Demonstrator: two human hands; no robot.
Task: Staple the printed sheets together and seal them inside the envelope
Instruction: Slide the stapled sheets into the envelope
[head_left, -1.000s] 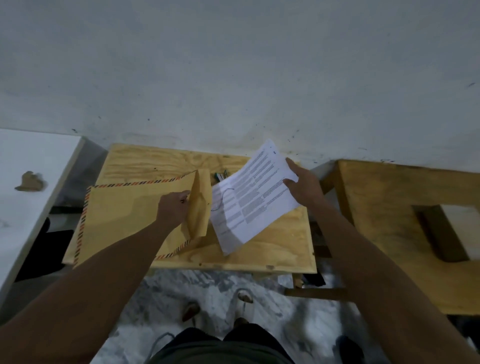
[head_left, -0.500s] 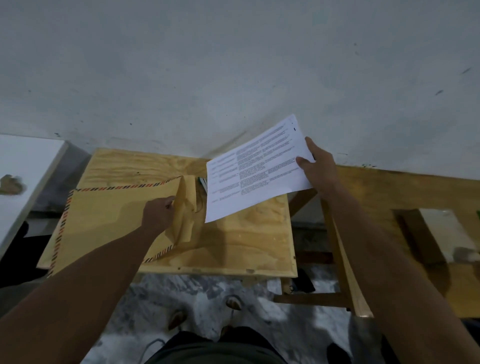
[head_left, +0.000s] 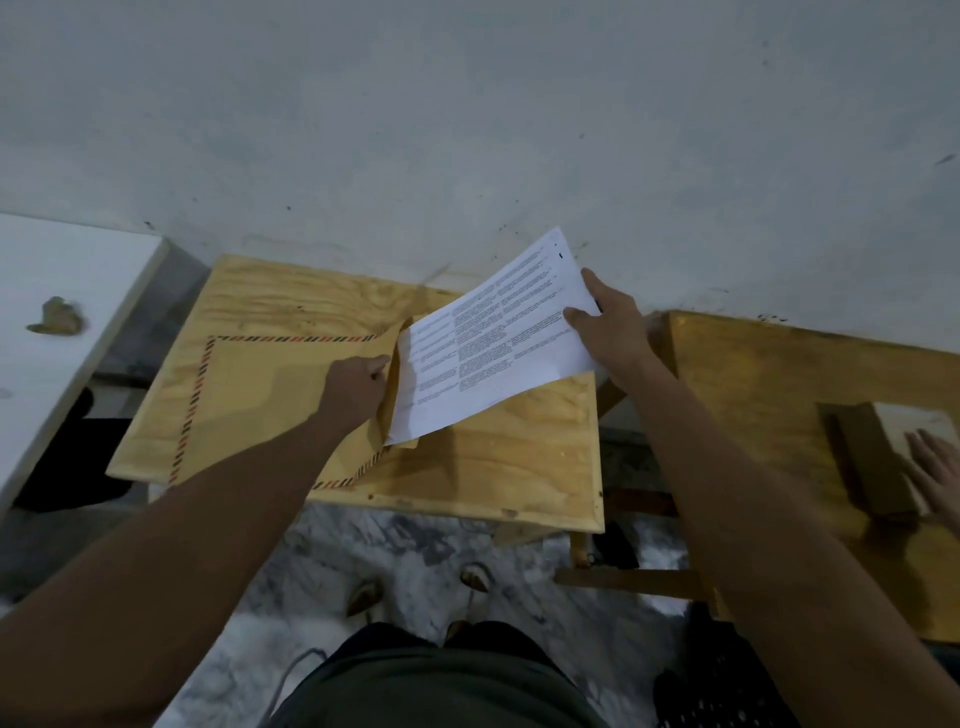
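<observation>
Sheets (head_left: 498, 343) now lower, long axis toward envelope (head_left: 270, 395) mouth.

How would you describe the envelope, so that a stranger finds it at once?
Look at the plywood table against the grey wall. On its left half lies the envelope, large and brown, its mouth held open by the left hand. Only it has a red-and-black striped border; the printed sheets are white.

Matt kraft-paper envelope (head_left: 270, 395) — white paper sheets (head_left: 498, 343) (printed) — on rough-grained plywood table (head_left: 493, 467)
</observation>
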